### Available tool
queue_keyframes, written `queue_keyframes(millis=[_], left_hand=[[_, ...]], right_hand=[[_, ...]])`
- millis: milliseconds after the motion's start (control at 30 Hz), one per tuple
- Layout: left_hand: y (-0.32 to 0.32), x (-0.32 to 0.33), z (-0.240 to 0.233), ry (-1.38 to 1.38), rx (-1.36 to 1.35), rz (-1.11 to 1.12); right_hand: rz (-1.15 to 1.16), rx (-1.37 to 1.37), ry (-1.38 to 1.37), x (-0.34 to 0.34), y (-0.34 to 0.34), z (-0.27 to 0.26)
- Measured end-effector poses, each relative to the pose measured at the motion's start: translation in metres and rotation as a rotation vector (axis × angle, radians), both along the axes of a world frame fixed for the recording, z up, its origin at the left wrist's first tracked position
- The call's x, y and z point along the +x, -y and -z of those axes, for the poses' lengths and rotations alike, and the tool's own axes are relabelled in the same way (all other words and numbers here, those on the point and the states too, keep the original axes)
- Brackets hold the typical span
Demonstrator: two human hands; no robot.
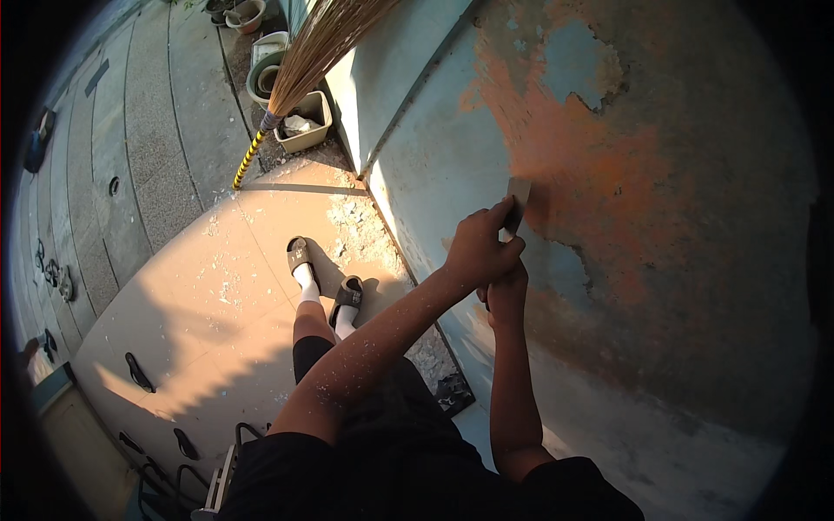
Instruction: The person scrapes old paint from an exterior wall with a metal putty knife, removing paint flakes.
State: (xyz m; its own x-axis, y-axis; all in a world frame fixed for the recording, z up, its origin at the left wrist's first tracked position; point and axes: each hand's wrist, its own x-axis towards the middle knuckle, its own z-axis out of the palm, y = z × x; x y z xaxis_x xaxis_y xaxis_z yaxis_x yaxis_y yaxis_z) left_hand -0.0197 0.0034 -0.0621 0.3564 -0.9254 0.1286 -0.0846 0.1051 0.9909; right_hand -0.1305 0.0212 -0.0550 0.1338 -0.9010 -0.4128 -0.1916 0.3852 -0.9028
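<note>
A flat metal scraper meets the painted wall, its blade against the border between pale blue paint and a bare orange-brown patch. My left hand grips the scraper near the blade, thumb and fingers around it. Just below, my right hand is closed around the handle, which is mostly hidden by the fingers. The two hands touch each other. Ragged paint edges border the bare area, and an island of blue paint remains higher up. Pale specks cling to my left forearm.
Paint flakes litter the tiled floor along the wall's foot. An upturned broom leans by a cream plastic basin and several pots. Loose sandals and a chair are at lower left.
</note>
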Motion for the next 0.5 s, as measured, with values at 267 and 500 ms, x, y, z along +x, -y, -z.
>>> queue_keyframes(millis=[267, 500], left_hand=[[-0.041, 0.003, 0.012, -0.767, 0.146, 0.341], [-0.052, -0.004, -0.015, -0.359, 0.178, 0.025]], right_hand=[[-0.148, 0.143, 0.242, -0.015, -0.039, -0.034], [-0.058, -0.190, -0.234, -0.021, -0.043, -0.043]])
